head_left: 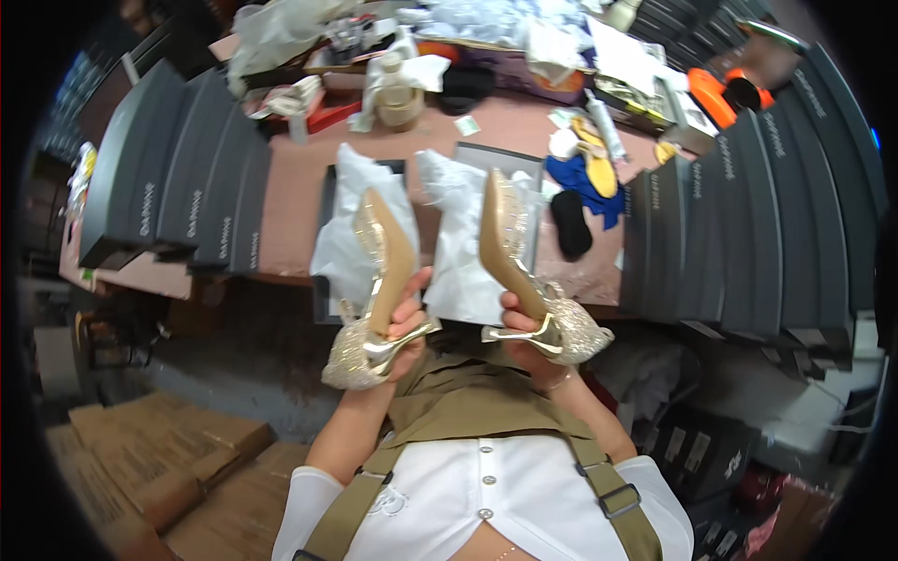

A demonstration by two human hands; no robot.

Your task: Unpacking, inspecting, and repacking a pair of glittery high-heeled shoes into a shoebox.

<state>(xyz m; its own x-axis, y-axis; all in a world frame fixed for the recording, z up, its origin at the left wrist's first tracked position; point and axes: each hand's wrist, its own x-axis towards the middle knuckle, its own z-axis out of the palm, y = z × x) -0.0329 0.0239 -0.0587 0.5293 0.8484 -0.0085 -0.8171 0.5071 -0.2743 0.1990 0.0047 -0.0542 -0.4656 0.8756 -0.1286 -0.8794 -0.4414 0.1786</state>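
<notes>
My left hand grips a gold glitter high-heeled shoe by its middle, sole turned up toward me and heel near my body. My right hand holds the matching gold shoe the same way, its shiny heel pointing left. Both shoes hang above two open dark shoe boxes lined with white tissue paper, the left box and the right box, which lie on the pinkish table.
Rows of dark shoe boxes stand stacked at the left and right. At the table's back lie tape rolls, plastic bags, a blue cloth with a yellow sandal and a black item. Cardboard cartons sit on the floor lower left.
</notes>
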